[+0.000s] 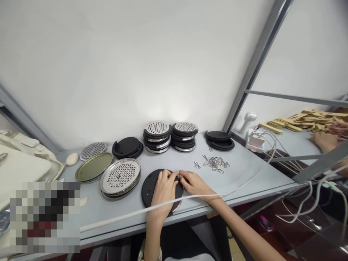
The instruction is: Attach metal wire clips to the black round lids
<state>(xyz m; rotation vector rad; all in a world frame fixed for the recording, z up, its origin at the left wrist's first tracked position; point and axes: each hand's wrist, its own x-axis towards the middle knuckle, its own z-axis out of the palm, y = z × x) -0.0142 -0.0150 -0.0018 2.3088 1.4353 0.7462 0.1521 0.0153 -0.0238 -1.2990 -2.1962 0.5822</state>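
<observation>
A black round cover (147, 192) lies on the table near the front edge, with a strip of shiny metal rim showing at its lower right. My left hand (164, 190) lies over this cover, fingers bent and gripping at its upper right edge. Meeting it there, my right hand (193, 184) has thumb and fingers pinched together at the rim. Whatever small piece sits between the fingertips is mostly hidden. Right of the hands is a loose pile of small metal clips (216, 162), with a single clip (197, 165) beside it.
Grater discs in black holders form two stacks (157, 136) (185, 136) by the wall. Black covers (219, 140) lie at the right; a metal grater (119, 177) and olive lid (95, 166) at the left. A white cable (130, 215) crosses in front. Another person's hand (324, 141) is far right.
</observation>
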